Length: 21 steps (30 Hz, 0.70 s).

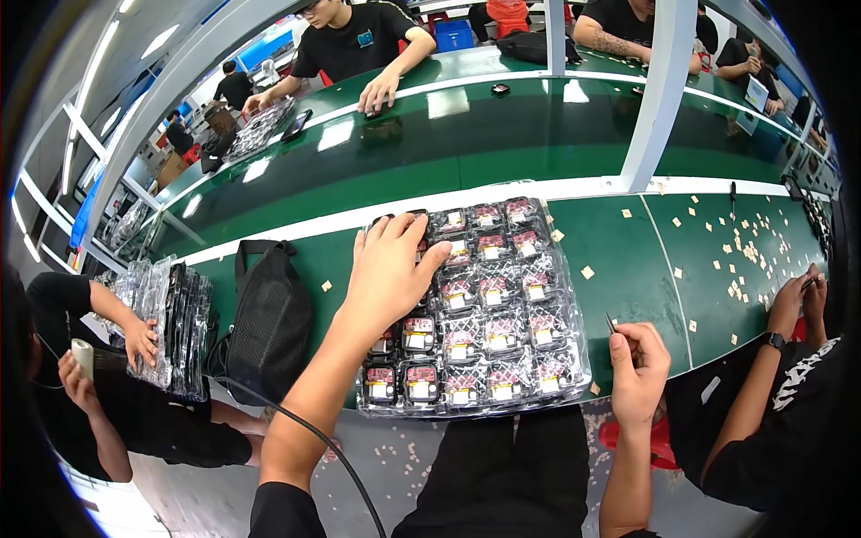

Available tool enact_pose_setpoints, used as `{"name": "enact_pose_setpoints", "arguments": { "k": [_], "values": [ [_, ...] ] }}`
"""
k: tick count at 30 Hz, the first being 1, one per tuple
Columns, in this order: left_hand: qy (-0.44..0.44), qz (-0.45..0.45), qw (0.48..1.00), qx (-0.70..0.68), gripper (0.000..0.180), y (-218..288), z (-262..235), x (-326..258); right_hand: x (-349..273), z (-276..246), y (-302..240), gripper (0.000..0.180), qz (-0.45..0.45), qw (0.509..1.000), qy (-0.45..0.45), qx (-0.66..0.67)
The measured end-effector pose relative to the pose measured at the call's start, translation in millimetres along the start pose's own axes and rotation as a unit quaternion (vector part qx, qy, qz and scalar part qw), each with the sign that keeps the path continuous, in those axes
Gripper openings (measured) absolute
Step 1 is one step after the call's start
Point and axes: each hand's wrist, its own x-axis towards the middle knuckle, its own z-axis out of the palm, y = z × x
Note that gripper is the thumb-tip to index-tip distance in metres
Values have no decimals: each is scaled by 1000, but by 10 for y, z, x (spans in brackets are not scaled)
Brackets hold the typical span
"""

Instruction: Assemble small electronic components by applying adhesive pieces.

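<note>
A clear plastic tray (574, 345) lies in front of me on the green bench, filled with rows of small black square devices with white and reddish labels. My left hand (392, 269) rests over its far left part, fingers stretched out and spread across the devices, some of which it hides. Just right of the tray, my right hand (639, 372) is closed around a slim, pointed dark tool (611, 323), probably tweezers. The tip points up and away from me. Most of the tool is hidden in my fingers.
Left of the tray are a black bag (269, 318), a cable (309, 426) and a stack of plastic trays (184, 332) held by a co-worker. Small beige paper squares (740, 255) litter the right bench. A white post (659, 99) rises ahead. Co-workers sit across and beside me.
</note>
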Motion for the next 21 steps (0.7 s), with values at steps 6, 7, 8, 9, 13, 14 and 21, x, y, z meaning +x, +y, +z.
{"name": "enact_pose_setpoints", "arguments": {
  "k": [6, 7, 8, 9, 13, 14, 21],
  "values": [
    [-29, -5, 999, 20, 59, 35, -27, -6, -15, 9, 16, 11, 1, 1000, -5, -1],
    [-36, -6, 999, 15, 61, 35, -20, -14, -12, 4, 20, 11, 0, 1000, -6, -1],
    [-35, -7, 999, 15, 61, 31, 1, -21, -4, -2, 25, 11, -3, 1000, -5, 0],
    [-35, -18, 999, 14, 63, 19, 33, -28, -7, 2, 25, 11, -5, 1000, -4, 1],
    [-61, -47, 997, 4, 68, 28, 15, -54, -4, 16, -5, 11, -8, 1000, -5, 3],
    [-60, -47, 997, 4, 68, 41, 5, -55, -11, 9, 7, 11, -4, 1000, -4, 2],
    [-73, -62, 995, 11, 72, 57, -31, -69, -5, 22, -1, 12, -7, 1000, -2, 2]
  ]
}}
